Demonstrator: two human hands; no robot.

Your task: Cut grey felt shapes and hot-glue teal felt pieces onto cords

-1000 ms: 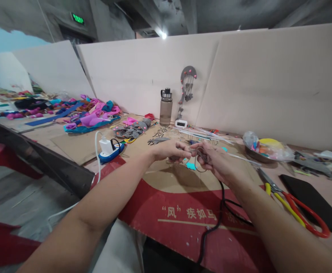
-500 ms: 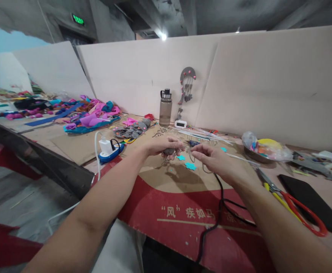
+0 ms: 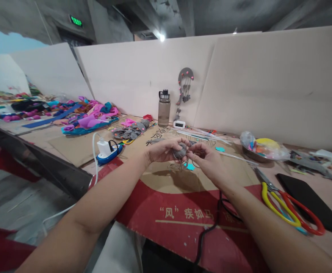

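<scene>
Grey felt piece hangs just above the counter between both hands: left hand has its grip clamped round it, seemingly to steady it, while right hand pinches its edge, grip together; scissors lie well apart

Far centre: a water bottle, a small white clock to its right, a grey hanging ornament on the partition. Far left: pink and teal felt scraps. Near left: power strip with white charger. Right: metal bowl, red-and-yellow scissors, black pad.
</scene>
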